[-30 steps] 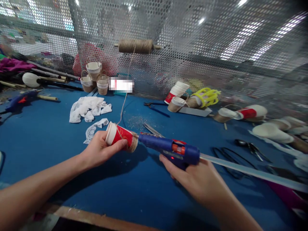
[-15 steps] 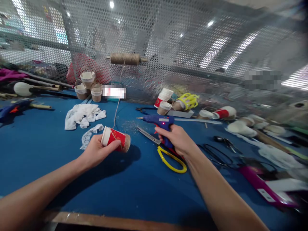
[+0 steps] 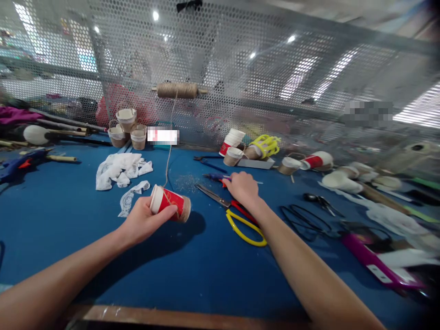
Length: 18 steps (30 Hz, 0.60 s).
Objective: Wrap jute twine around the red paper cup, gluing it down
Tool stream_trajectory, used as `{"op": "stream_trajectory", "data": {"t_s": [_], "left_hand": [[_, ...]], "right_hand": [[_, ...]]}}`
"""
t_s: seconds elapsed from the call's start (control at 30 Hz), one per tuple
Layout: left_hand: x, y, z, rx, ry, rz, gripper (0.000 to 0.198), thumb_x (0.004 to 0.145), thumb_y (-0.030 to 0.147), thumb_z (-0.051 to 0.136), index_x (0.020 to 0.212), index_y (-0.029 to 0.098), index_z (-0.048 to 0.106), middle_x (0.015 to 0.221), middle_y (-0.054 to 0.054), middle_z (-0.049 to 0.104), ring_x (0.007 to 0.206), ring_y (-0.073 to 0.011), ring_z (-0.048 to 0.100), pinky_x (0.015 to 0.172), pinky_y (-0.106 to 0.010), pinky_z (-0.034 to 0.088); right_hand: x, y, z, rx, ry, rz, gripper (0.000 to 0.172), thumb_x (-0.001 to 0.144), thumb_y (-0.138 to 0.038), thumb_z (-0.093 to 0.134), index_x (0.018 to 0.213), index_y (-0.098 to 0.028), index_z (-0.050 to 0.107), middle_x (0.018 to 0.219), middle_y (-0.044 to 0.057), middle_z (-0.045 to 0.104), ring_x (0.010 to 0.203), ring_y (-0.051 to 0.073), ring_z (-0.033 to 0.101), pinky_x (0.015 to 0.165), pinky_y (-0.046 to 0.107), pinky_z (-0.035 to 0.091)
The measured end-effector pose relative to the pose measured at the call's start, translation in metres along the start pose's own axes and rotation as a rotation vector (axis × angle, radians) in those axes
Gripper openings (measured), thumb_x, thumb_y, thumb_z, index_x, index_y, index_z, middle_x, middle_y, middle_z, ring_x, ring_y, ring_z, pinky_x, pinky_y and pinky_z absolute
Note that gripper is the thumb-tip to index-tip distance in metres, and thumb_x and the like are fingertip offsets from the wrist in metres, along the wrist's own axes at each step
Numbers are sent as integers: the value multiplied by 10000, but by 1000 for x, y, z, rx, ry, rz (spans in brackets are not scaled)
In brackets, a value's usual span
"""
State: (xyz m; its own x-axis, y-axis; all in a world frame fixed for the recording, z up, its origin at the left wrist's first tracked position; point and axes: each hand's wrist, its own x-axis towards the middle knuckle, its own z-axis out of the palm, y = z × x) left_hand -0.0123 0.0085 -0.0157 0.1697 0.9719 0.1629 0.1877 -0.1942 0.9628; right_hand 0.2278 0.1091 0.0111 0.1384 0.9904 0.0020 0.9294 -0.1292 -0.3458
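My left hand [image 3: 144,221] is closed round a red-and-white paper cup [image 3: 169,200], tilted on its side above the table. Brown twine [image 3: 186,211] wraps the cup's right end. A loose strand [image 3: 169,158] runs from the cup up to a twine spool [image 3: 177,90] on a rod. My right hand [image 3: 243,189] is closed over a blue glue gun [image 3: 216,177] low at the tabletop, hiding most of it; the nozzle points left. Scissors [image 3: 248,236] with yellow and red handles lie just below that hand, blades towards the upper left.
White lace [image 3: 118,169] lies left of centre, with small twine-wrapped buckets [image 3: 127,120] behind. Pliers [image 3: 209,161], stacked cups [image 3: 233,140] and a yellow plastic piece [image 3: 266,145] sit at the back. Cables [image 3: 305,222] and a purple power strip [image 3: 374,261] are on the right.
My right hand has lowered the glue gun to the tabletop, moving slightly back and left, and now covers more of it. My left hand still holds the cup, shifted slightly in view.
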Motion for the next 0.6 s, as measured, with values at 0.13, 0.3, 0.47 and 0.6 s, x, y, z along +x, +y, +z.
{"op": "stream_trajectory", "data": {"t_s": [0.13, 0.3, 0.47, 0.6], "left_hand": [[-4, 0, 1, 192, -108, 187, 238, 768, 271, 532, 565, 147, 519, 500, 29, 484, 453, -77, 396, 438, -196, 335], [-8, 5, 1, 352, -227, 536, 164, 772, 201, 526, 621, 149, 562, 594, -19, 587, 556, -115, 494, 588, -245, 409], [-11, 8, 0, 362, -298, 453, 183, 776, 225, 519, 614, 150, 559, 570, -4, 558, 514, -102, 457, 511, -217, 380], [-11, 6, -1, 230, -332, 210, 213, 777, 261, 520, 602, 142, 551, 496, 43, 460, 445, -70, 368, 429, -183, 319]], "right_hand": [[-34, -38, -1, 161, -261, -314, 508, 846, -557, 322, 826, -214, 696, 939, 45, 677, 904, 174, 591, 802, 262, 398], [-55, -68, 16, 655, -931, -523, 690, 801, -661, 220, 835, -161, 695, 901, 76, 677, 869, 161, 576, 859, 307, 377], [-60, -74, 24, 1158, -931, -396, 289, 698, -427, 641, 843, -181, 682, 909, 26, 651, 809, 101, 560, 779, 227, 399], [-67, -74, 19, 1323, -807, -299, 119, 638, -276, 701, 675, -167, 669, 813, 3, 636, 746, 89, 550, 774, 235, 398]]}}
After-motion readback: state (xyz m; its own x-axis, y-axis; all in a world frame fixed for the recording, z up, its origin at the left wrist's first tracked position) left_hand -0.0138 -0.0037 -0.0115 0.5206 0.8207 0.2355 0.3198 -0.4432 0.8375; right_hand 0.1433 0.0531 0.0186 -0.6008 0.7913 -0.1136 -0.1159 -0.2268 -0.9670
